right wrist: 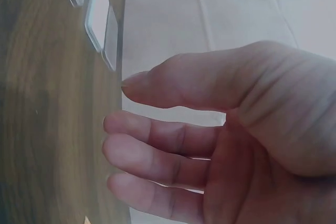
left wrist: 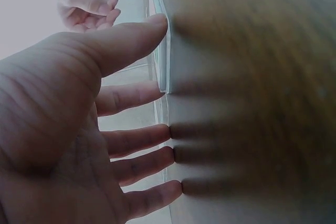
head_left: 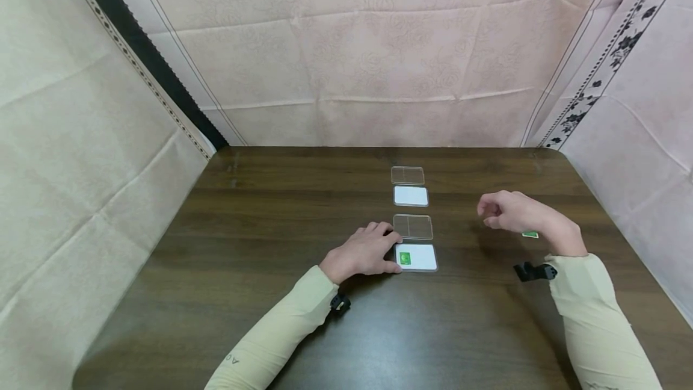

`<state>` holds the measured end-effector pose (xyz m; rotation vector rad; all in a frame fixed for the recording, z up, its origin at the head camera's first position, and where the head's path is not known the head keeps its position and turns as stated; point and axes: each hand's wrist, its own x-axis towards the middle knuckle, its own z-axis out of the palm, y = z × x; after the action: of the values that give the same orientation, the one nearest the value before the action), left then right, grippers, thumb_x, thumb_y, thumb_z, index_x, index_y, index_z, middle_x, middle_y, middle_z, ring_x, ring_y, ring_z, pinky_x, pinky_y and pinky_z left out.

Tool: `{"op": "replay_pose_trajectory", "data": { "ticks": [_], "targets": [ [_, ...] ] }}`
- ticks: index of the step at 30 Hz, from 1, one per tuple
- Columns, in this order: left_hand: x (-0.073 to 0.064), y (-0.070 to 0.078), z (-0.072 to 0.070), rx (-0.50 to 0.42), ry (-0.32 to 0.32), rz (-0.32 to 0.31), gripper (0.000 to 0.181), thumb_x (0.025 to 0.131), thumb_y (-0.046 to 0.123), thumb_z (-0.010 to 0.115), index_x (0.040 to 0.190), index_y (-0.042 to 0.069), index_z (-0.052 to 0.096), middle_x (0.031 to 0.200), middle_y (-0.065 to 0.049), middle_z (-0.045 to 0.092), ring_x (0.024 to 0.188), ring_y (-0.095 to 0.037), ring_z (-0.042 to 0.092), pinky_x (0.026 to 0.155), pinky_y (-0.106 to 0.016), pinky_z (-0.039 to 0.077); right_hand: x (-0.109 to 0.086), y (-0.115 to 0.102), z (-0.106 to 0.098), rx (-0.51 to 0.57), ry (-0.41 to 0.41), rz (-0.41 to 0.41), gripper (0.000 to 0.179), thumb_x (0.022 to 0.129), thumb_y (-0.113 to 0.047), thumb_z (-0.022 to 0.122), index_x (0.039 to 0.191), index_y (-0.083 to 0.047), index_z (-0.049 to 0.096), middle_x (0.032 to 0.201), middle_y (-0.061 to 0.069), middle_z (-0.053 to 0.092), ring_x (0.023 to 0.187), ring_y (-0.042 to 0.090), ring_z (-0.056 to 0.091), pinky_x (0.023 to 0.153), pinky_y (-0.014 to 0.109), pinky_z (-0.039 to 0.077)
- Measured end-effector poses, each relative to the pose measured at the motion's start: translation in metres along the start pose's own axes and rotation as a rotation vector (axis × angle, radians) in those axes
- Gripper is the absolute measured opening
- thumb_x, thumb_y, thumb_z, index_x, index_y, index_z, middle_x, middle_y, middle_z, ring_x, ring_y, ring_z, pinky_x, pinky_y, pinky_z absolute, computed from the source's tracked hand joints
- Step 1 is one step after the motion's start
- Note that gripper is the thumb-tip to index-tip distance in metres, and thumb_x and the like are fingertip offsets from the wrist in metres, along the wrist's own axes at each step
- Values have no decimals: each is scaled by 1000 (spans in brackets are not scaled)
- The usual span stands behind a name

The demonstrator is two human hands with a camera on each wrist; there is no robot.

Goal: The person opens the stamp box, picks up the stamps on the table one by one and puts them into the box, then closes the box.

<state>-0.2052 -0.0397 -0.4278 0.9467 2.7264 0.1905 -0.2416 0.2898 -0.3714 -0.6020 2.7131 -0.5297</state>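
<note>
On the table lies a flat white rectangular case (head_left: 425, 257) with a small green square (head_left: 405, 258) at its left side. My left hand (head_left: 364, 251) touches this case's left end, thumb at the near corner and index finger by the far corner. Its other fingers are straight, tips on the table in the left wrist view. A clear plastic lid-like frame (head_left: 413, 227) lies just beyond the case. My right hand (head_left: 511, 210) hovers over the right of the table, fingers loosely bent, holding nothing. A small green-and-white piece (head_left: 530, 235) shows partly from behind the right wrist.
Farther back lie a second white case (head_left: 411, 196) and another clear frame (head_left: 408, 175), in line with the near pair. The brown wooden table (head_left: 303, 197) ends at pale patterned cloth (head_left: 352, 71), which hangs behind it and at both sides.
</note>
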Motion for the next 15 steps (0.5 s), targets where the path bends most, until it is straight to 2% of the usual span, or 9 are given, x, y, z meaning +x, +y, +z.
{"op": "replay_pose_trajectory", "data": {
  "ticks": [15],
  "targets": [
    [-1,1,-1,-8,-7,-5,59,91,50,64,141,21,51,151,-6,41,137,-23,39,112,-44,35,-6,35,-7,-8,-11,107,19,89,-13,66,105,-3,62,89,6,62,79,20,55,67,34,46]
  ]
}}
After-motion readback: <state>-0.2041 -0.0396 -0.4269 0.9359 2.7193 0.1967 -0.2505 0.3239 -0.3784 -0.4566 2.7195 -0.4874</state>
